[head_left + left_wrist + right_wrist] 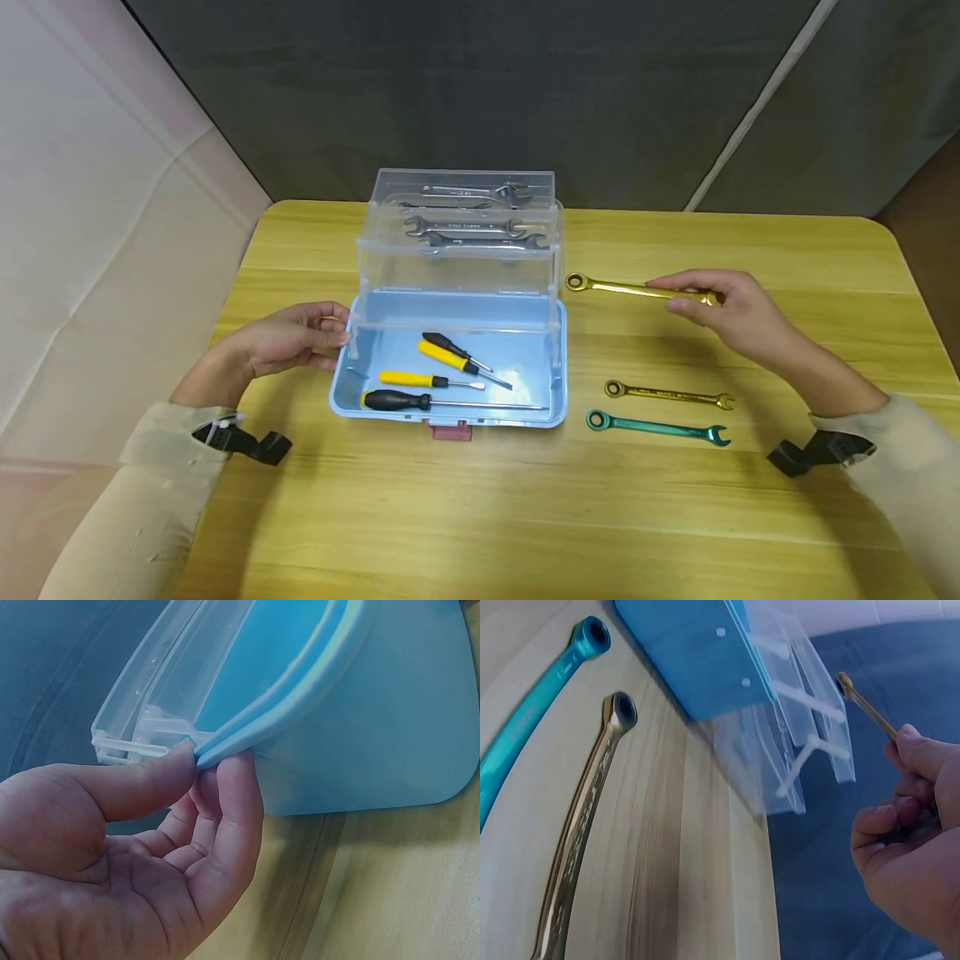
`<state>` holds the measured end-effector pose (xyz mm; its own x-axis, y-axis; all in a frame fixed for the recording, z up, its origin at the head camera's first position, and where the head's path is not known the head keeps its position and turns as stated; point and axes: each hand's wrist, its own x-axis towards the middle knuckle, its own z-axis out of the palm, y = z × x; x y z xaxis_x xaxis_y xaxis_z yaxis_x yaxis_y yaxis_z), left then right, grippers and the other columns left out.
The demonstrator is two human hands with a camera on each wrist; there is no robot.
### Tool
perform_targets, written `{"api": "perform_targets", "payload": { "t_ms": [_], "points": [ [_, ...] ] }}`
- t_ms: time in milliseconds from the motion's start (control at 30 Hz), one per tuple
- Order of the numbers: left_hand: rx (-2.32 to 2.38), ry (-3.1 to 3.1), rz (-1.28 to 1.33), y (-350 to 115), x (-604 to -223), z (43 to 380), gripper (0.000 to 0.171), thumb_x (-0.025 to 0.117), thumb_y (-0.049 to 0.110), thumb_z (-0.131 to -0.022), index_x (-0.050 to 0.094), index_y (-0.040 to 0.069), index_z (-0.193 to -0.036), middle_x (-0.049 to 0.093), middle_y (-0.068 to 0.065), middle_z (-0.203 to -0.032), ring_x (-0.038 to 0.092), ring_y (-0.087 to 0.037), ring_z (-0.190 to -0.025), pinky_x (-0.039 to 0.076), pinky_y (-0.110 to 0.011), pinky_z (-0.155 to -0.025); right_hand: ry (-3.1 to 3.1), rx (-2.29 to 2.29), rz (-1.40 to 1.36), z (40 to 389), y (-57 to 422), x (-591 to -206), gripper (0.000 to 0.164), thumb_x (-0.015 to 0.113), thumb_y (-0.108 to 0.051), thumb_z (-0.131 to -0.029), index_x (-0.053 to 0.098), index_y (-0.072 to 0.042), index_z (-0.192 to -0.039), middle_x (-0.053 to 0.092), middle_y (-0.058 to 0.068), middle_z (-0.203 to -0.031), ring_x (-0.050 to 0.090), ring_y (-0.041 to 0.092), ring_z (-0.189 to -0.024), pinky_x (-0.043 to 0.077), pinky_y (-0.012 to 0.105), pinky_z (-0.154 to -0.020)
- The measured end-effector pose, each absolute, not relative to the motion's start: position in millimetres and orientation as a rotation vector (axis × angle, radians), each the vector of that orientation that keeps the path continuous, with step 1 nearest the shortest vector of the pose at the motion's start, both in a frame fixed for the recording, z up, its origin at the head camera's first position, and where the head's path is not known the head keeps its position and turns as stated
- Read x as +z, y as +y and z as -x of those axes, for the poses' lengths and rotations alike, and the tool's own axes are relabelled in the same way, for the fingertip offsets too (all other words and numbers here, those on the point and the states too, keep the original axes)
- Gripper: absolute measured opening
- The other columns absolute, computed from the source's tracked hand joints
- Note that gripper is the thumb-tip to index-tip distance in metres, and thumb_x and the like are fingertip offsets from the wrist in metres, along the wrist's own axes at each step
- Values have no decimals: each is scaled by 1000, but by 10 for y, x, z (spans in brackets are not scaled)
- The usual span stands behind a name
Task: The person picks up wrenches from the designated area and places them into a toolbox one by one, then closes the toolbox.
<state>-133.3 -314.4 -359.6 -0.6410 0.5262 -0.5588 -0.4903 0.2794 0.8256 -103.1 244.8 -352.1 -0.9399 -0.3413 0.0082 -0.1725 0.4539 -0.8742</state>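
Note:
A light blue toolbox [559,392] stands open, its clear tiered trays [457,271] raised at the back. My left hand [296,340] pinches the box's left rim between thumb and fingers, as the left wrist view [150,847] also shows. To the right of the box, my right hand [727,308] grips a gold ratchet wrench [622,287] by its open end, with the ring end pointing left toward the trays. A second gold wrench [667,393] and a green wrench [660,427] lie on the table below that hand.
Several screwdrivers, among them a long black one [397,401] and a yellow one [408,379], lie in the box's bottom. Silver wrenches [465,227] rest in the clear trays. A red latch [452,431] sits at the box's front. Dark cloth [480,92] hangs behind the table.

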Motion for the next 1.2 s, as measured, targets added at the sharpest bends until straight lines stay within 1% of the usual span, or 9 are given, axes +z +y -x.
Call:
{"api": "perform_targets", "payload": {
  "t_ms": [167,200,300,467,533,700,833,933,1200],
  "points": [
    [1504,1695,-36,-3147,-3606,1336,13,56,2,-104,50,7,-114,60,1,-94,66,-14,-87,60,-30,-79,2509,-1518,508,1079,2317,-3518,27,66,-9,-100,70,-6,-127,69,-15,-119,43,17,-75,33,32,-53],
    [1505,1695,-37,-3149,-3608,1336,13,56,2,-104,50,7,-114,60,1,-94,66,-14,-87,60,-30,-79,2506,-1524,521,1088,2291,-3523,27,66,-8,-100,70,-5,-127,69,-13,-120,44,17,-77,33,32,-53],
    [1508,1692,-41,-3153,-3614,1338,12,56,2,-104,50,7,-114,59,1,-94,66,-14,-87,60,-30,-79,2501,-1542,535,1111,2209,-3528,27,67,-8,-99,71,-5,-126,70,-7,-118,41,18,-72,33,31,-53],
    [1520,1681,-47,-3147,-3611,1335,11,55,1,-104,51,8,-112,61,1,-95,66,-14,-87,60,-30,-79,2489,-1547,530,1138,2048,-3498,27,66,-13,-100,71,-6,-126,69,4,-121,47,19,-83,37,28,-58],
    [1527,1674,-50,-3146,-3606,1334,11,54,0,-104,52,8,-112,61,0,-95,66,-14,-87,60,-31,-79,2482,-1552,524,1158,1975,-3486,27,67,-14,-101,71,-7,-126,69,6,-123,49,20,-88,38,27,-60],
    [1536,1676,-48,-3147,-3598,1333,11,55,0,-104,53,8,-112,61,0,-94,66,-14,-87,60,-30,-78,2466,-1566,530,1217,1769,-3473,26,68,-13,-99,72,-7,-124,71,9,-123,52,21,-91,43,26,-65],
    [1518,1707,-28,-3141,-3601,1336,12,54,-1,-104,51,7,-112,60,1,-94,65,-14,-86,60,-30,-77,2431,-1579,565,1247,1591,-3463,26,68,-11,-99,72,-6,-124,71,10,-123,59,20,-100,50,24,-75],
    [1509,1720,-9,-3135,-3605,1335,12,54,-1,-104,51,7,-112,60,1,-94,65,-14,-86,60,-30,-77,2409,-1582,575,1272,1462,-3465,26,67,-11,-100,71,-5,-125,70,9,-127,60,20,-109,51,25,-84],
    [1515,1706,-13,-3136,-3605,1323,12,55,1,-104,51,7,-113,61,1,-95,66,-14,-87,60,-31,-79,2387,-1574,545,1310,1129,-3440,28,67,-11,-99,70,-5,-126,67,7,-132,57,21,-122,49,38,-99]
  ]
}}
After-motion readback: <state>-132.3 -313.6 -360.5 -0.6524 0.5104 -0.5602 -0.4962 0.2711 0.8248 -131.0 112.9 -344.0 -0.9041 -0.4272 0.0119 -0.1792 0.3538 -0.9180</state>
